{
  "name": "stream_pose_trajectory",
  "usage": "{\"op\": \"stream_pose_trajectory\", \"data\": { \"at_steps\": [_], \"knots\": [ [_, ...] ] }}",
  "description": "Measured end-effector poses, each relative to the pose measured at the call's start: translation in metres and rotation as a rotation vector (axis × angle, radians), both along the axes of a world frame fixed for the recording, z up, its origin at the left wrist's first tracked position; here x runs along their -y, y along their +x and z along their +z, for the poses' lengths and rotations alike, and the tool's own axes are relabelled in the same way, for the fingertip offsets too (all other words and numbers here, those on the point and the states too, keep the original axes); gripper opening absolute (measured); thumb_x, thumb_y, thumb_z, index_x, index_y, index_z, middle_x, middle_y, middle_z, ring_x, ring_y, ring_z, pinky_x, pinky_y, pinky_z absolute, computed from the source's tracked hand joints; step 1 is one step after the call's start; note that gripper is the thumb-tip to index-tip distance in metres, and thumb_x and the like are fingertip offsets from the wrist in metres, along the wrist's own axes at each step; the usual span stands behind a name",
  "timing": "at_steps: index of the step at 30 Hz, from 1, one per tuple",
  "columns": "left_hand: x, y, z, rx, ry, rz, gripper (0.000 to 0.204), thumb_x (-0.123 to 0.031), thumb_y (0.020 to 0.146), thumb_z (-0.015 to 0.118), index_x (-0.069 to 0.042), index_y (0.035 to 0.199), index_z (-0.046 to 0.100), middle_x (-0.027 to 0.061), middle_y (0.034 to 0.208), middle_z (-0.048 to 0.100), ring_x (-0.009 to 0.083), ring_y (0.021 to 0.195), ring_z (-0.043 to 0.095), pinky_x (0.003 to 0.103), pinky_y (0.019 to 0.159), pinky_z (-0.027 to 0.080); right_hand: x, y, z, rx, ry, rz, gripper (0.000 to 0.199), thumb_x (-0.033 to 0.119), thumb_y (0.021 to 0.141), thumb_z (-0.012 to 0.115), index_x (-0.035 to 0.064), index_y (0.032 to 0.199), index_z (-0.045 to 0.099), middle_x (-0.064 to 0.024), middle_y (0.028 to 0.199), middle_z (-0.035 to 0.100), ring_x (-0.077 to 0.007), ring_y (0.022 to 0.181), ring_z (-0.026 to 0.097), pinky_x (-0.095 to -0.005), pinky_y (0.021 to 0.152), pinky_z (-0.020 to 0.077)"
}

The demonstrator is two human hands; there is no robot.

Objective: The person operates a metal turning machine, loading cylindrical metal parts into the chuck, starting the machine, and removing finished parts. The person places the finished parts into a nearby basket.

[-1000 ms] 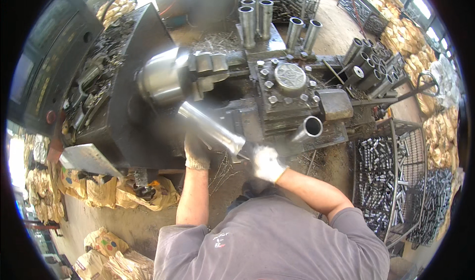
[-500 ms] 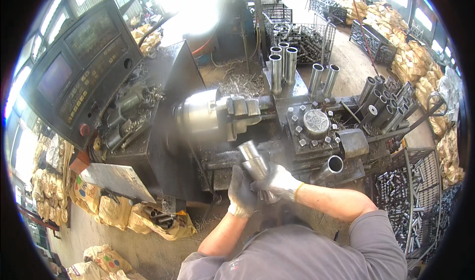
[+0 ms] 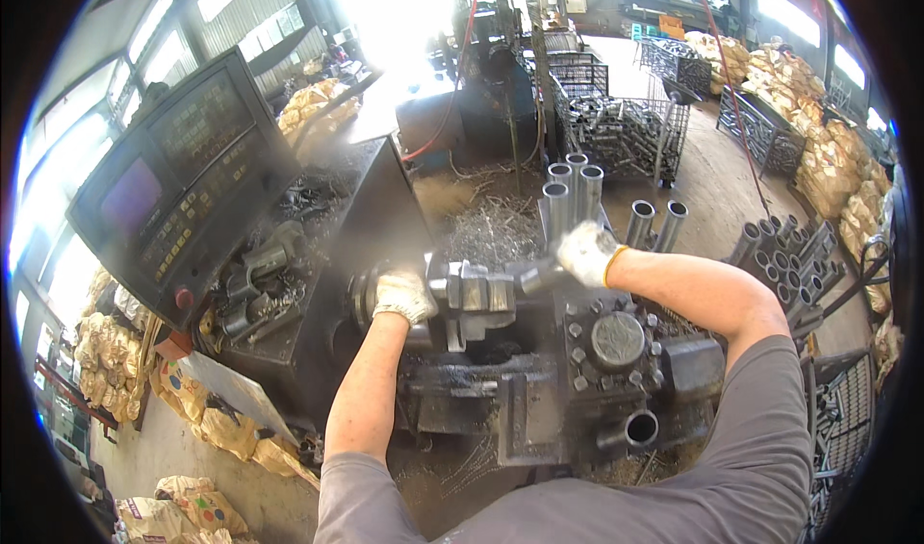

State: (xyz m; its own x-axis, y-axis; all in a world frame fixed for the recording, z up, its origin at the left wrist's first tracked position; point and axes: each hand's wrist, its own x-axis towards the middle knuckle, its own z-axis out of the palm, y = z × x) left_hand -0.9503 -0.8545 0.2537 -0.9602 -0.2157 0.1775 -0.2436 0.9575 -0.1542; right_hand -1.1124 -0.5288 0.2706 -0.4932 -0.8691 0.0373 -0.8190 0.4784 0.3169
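Observation:
My left hand (image 3: 402, 296), in a pale work glove, grips the lathe chuck (image 3: 444, 332) from above, its fingertips blurred over the far side. To the right of the chuck jaws (image 3: 486, 301), my right hand (image 3: 587, 254), also gloved, closes on a short metal tube (image 3: 542, 278). The tube points left and its near end meets the jaws; whether it sits inside them cannot be made out. Just below the right hand is the tool turret (image 3: 617, 341), ringed with bolts. A larger tube (image 3: 639, 430) lies at the turret's near side, its open end facing right.
Upright tubes (image 3: 575, 193) stand behind the turret, with several more (image 3: 787, 265) at right. A control panel (image 3: 173, 183) rises at left. Metal shavings (image 3: 496, 231) lie behind the chuck. Wire baskets (image 3: 626, 135) of parts and stacked sacks (image 3: 833, 164) are farther off.
Both hands held the metal tube together in front of the chuck. Now the left hand has moved onto the chuck, and the right has carried the tube up and right to the jaws.

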Motion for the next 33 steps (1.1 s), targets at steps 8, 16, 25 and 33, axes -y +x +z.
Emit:
{"op": "stream_pose_trajectory", "data": {
  "at_steps": [8,16,25,33],
  "knots": [
    [-0.003,0.017,0.032,-0.065,0.133,-0.06,0.086,-0.03,0.07,0.091,-0.004,0.146,0.059,0.0193,0.146,0.065,0.0379,0.136,0.062,0.048,0.118,0.049,0.063,-0.014,-0.057,0.667,0.176,0.006,0.056,0.042,0.066,0.089,0.0066,0.109,0.082,-0.0191,0.104,0.082,-0.033,0.095,0.079,-0.0446,0.084,0.0622],
    [-0.106,0.23,-0.135,-0.591,1.219,0.234,0.032,-0.002,0.096,0.073,0.003,0.127,0.071,0.0136,0.115,0.078,0.0272,0.107,0.075,0.042,0.098,0.06,0.062,-0.009,-0.03,0.813,0.122,0.104,0.069,0.048,0.079,0.088,0.0044,0.129,0.07,-0.0217,0.112,0.079,-0.0345,0.105,0.076,-0.0451,0.091,0.0594],
    [-0.006,0.399,-0.223,-1.649,2.217,0.995,0.042,-0.055,0.106,0.053,-0.023,0.078,0.057,-0.0072,0.067,0.054,0.0147,0.059,0.049,0.032,0.057,0.039,0.069,0.015,-0.026,1.113,-0.072,-0.298,0.045,0.033,0.077,0.089,0.0071,0.111,0.074,-0.0043,0.08,0.074,-0.0161,0.066,0.067,-0.0319,0.058,0.0549],
    [0.038,0.429,-0.249,-1.221,1.89,0.92,0.031,-0.044,0.109,0.059,-0.021,0.09,0.059,-0.0058,0.073,0.051,0.0117,0.057,0.044,0.031,0.054,0.035,0.05,0.007,-0.048,0.958,-0.176,-0.177,0.076,0.039,0.075,0.089,0.0009,0.136,0.065,-0.0113,0.091,0.078,-0.0239,0.079,0.074,-0.0372,0.072,0.0602]
  ]
}}
